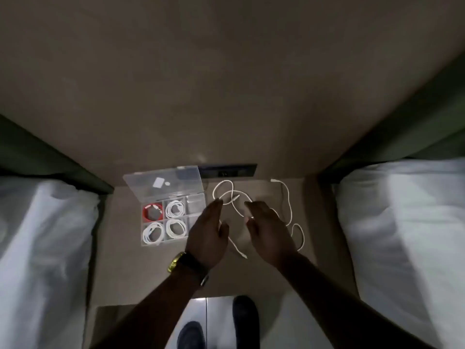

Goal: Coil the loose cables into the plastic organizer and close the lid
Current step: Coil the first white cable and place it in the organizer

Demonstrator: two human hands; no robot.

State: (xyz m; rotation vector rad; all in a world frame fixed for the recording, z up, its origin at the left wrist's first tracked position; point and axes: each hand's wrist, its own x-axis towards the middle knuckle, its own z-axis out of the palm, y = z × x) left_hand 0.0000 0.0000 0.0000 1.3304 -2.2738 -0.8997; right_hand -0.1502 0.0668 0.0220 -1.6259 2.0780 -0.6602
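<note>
Head view: both hands, left [207,235] and right [268,233], grip open, hover over loose cable [232,197] right of organizer [166,215].

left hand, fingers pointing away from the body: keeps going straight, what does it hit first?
Probably the loose white cable: its loops lie right at the left hand's fingertips. Beyond that comes the wall. The open organizer sits off to the side, out of line. Hand height is unclear.

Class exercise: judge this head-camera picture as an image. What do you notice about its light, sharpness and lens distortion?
Head view: dim overall, brightest on the white bedding at both sides; wide-angle lens bows the straight edges outward; left hand and right hand look slightly motion-blurred above the loose white cable; the open organizer reads fairly clearly, its clear lid catching faint glare.
</note>
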